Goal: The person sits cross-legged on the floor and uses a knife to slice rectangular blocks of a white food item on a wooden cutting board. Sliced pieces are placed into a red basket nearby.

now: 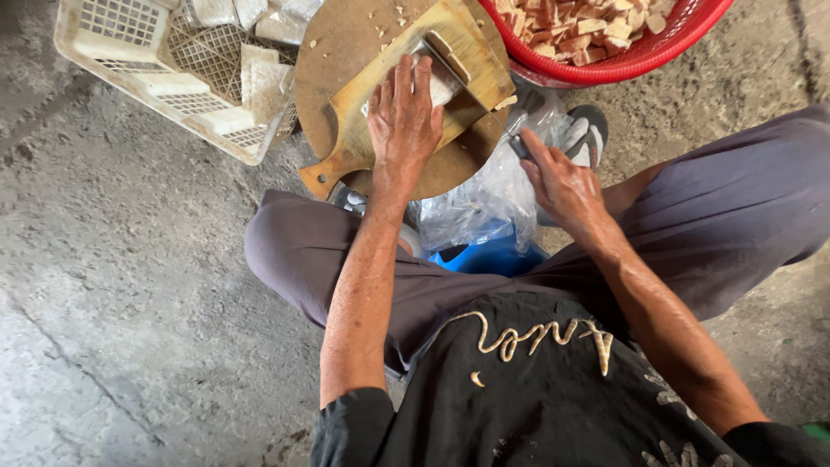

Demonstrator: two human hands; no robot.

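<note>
Left hand (403,117) lies flat, unclenched, pressing a pale block (439,82) onto the paddle-shaped wooden slicer board (415,104) far centre, right hand (562,182) pinching a small dark tool (519,147) near the crinkly clear plastic bag (484,199) — I'd keep fingertips back from the blade.

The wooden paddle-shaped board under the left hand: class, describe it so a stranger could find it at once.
Start at the red basket of cut pieces, top right. Left of it lies a round brown board, and on that rests the paddle-shaped wooden board, pressed by the left hand. Unlike the round board, it is pale, rectangular, and has a short handle pointing toward the lower left.
</note>
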